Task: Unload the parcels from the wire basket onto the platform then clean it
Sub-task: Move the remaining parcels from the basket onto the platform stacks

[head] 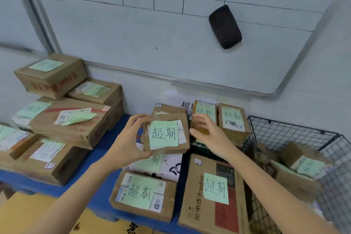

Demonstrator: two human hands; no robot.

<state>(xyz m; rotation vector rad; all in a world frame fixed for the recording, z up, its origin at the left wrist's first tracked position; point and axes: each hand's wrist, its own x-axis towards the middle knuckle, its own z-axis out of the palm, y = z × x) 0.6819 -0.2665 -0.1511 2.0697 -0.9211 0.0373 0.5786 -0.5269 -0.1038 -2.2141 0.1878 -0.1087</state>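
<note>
A small cardboard parcel (165, 133) with a green note on top hangs above the blue platform (98, 159). My left hand (127, 139) grips its left side, thumb at the near corner and fingers over the far edge. My right hand (208, 131) hovers just off the parcel's right edge with fingers relaxed; whether it touches is unclear. The black wire basket (296, 138) stands at the right with at least two parcels (303, 161) inside.
Several labelled cardboard parcels cover the platform: a stack at the left (62, 112), two flat ones in front (144, 194), two upright by the wall (232, 121). A whiteboard (152, 34) with a black eraser (225, 26) hangs behind. A yellow box (28, 214) sits bottom left.
</note>
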